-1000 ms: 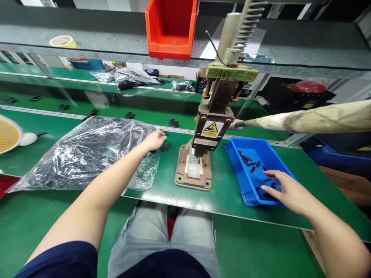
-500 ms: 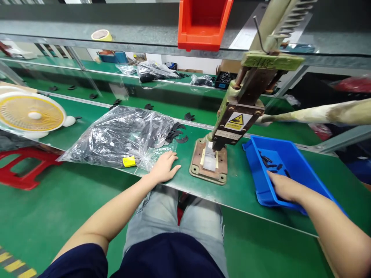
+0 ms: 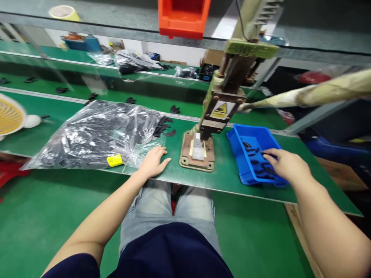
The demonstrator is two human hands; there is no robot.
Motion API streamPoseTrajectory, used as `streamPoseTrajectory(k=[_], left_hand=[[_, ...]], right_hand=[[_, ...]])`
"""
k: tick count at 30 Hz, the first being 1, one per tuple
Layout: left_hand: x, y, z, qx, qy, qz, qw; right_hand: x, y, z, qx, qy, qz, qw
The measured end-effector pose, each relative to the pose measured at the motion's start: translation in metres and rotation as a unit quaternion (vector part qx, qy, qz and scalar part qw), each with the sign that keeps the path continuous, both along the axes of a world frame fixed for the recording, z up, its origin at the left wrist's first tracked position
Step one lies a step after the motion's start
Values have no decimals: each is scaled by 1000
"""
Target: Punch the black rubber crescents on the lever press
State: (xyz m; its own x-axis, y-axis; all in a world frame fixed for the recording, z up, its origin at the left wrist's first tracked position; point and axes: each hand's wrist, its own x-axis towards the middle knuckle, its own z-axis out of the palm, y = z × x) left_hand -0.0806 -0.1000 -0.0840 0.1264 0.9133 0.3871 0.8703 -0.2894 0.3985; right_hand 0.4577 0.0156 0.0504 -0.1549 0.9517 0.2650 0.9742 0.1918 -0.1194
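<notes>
My left hand (image 3: 153,162) lies flat and open on the green bench near its front edge, between the clear plastic bag (image 3: 95,133) of black parts and the hand press (image 3: 203,143). Several black curved parts (image 3: 164,126) lie loose by the bag's mouth. My right hand (image 3: 285,165) reaches into the blue tray (image 3: 242,162), its fingers over several small black pieces (image 3: 255,154); the fingertips are hidden, so I cannot see whether they hold one. The press's long padded lever (image 3: 319,92) sticks out to the right above the tray.
A red bin (image 3: 184,17) and a tape roll (image 3: 62,12) sit on the upper shelf. A yellow fan (image 3: 11,116) stands at far left. More black parts (image 3: 174,109) lie on the conveyor behind, with bags (image 3: 133,61) beyond it. My knees are under the bench edge.
The left hand came back from the loose parts by the bag to the bench's front edge and stays flat. The right hand shifted slightly inside the blue tray.
</notes>
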Motion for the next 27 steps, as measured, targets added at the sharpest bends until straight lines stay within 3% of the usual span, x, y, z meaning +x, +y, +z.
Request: streamPoseTrajectory(k=[4, 8, 11, 13, 18, 24, 27], left_hand=[[13, 0, 15, 47, -38, -18, 998], [55, -14, 57, 82, -119, -104, 984], [88, -28, 84, 48, -163, -175, 970], [102, -35, 93, 15, -171, -195, 966], [108, -41, 88, -15, -170, -197, 965], [109, -40, 82, 7, -159, -205, 966], [107, -29, 80, 24, -146, -202, 968]], right_hand=[[-43, -41, 7, 27, 92, 48, 994], [-114, -83, -18, 0, 269, 173, 947], [-162, -110, -37, 40, 299, 258, 918], [-182, -121, -44, 60, 290, 308, 904], [-195, -123, -54, 61, 265, 361, 892], [-193, -125, -61, 37, 254, 350, 901], [-188, -120, -54, 27, 222, 349, 910]])
